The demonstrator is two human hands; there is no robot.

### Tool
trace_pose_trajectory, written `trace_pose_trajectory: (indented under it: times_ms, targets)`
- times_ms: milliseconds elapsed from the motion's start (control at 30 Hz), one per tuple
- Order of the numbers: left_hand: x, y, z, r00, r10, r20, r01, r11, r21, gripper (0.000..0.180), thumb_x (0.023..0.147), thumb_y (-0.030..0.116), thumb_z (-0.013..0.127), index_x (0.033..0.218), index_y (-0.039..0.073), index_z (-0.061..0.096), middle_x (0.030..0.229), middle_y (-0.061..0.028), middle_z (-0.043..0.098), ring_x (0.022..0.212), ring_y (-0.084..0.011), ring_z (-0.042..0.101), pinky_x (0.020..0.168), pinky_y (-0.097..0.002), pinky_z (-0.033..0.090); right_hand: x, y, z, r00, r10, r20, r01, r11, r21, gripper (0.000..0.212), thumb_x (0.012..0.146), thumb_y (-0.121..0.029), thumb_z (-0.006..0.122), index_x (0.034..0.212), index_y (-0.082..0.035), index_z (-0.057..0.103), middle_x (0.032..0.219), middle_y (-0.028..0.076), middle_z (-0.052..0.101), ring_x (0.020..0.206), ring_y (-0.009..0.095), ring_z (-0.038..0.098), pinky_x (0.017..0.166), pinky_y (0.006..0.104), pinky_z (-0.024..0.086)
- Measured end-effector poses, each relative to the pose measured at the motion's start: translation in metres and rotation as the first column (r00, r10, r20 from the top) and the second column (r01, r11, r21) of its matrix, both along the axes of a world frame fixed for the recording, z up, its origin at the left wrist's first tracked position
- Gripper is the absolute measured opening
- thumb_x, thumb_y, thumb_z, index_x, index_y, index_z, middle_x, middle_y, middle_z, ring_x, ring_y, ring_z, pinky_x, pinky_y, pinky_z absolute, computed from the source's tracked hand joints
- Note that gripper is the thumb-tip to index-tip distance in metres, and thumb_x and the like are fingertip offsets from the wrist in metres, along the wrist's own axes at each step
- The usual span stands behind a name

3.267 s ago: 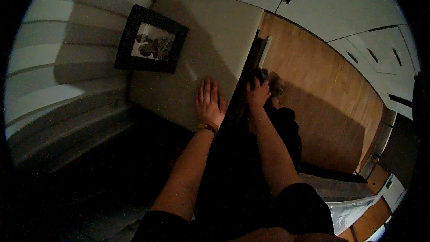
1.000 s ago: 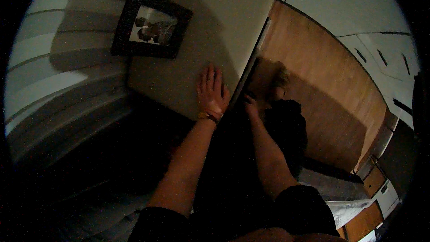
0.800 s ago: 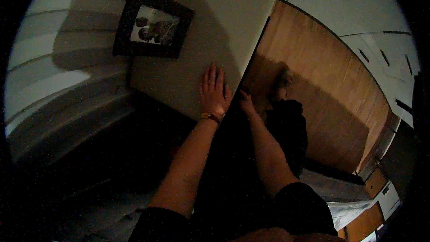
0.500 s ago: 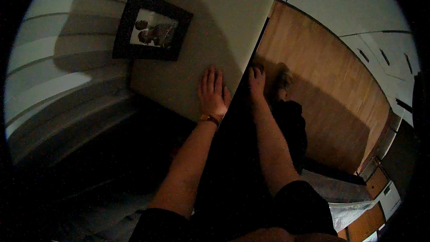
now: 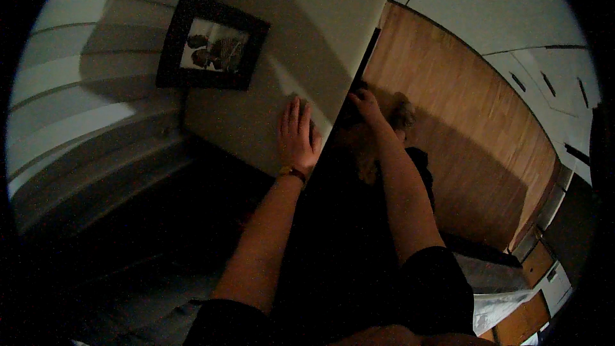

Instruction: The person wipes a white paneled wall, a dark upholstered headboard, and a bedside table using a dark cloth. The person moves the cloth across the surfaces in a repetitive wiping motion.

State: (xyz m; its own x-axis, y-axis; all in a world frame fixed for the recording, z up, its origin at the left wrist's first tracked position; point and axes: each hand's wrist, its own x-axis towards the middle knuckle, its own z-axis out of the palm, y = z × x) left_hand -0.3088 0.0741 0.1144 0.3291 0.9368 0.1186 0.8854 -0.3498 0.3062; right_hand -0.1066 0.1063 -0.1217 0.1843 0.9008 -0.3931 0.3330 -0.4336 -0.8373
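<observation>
My left hand (image 5: 299, 134) lies flat on the pale top of a low cabinet (image 5: 240, 115), with its fingers stretched out and a band on the wrist. Lower, just past the cabinet's right edge, my right hand (image 5: 366, 105) is closed, its fingers curled at the dark front side. What those fingers grip is lost in shadow. Toward the far left corner of the top stands a picture frame (image 5: 255, 54) with a wide dark border and a photo of two people.
Wooden floor (image 5: 442, 83) stretches to the right, with my foot (image 5: 402, 115) on it. White cupboards (image 5: 500, 6) with dark handles line the far side. Horizontal pale slats (image 5: 57, 41) rise on the left. A grey rug or mat (image 5: 493, 273) lies lower right.
My right hand has curled its fingers and shifted slightly left against the cabinet's front. The left hand stays flat on the top. The whole view has shifted a little.
</observation>
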Motion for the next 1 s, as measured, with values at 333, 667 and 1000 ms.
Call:
trace_pose_trajectory:
  times_ms: [333,667,1000]
  targets:
    - [0.006,0.000,0.009,1.000,0.008,-0.007,-0.008,1.000,0.021,0.053,0.088,0.020,0.048,0.138,0.005,0.042,0.148,-0.0175,0.034,0.135,-0.0380,0.033,0.109,-0.0539,0.028,0.006,-0.002,0.035,0.983,-0.034,-0.181,0.022,0.997,-0.069,0.036,0.085,-0.029,0.068,0.105,0.001,0.064,0.101,0.012,0.066,0.093,0.020,0.060,0.082,0.0334,0.048]
    - [0.010,0.001,0.019,0.998,-0.004,-0.065,0.001,0.999,-0.049,0.056,0.088,0.024,0.050,0.140,0.007,0.041,0.149,-0.0158,0.034,0.134,-0.0372,0.035,0.108,-0.0519,0.030,0.019,-0.007,0.030,0.989,0.018,-0.144,-0.029,0.997,-0.078,0.038,0.088,-0.028,0.065,0.112,0.002,0.062,0.098,0.011,0.067,0.091,0.019,0.060,0.081,0.0330,0.048]
    - [0.017,0.016,0.014,0.997,-0.073,0.026,0.073,0.997,-0.008,0.055,0.088,0.022,0.049,0.140,0.005,0.040,0.149,-0.0177,0.032,0.134,-0.0379,0.035,0.108,-0.0527,0.030,0.023,0.002,-0.055,0.997,-0.035,-0.065,0.036,0.999,0.002,0.041,0.090,-0.027,0.063,0.120,0.000,0.055,0.121,0.020,0.058,0.107,0.032,0.057,0.092,0.0410,0.047]
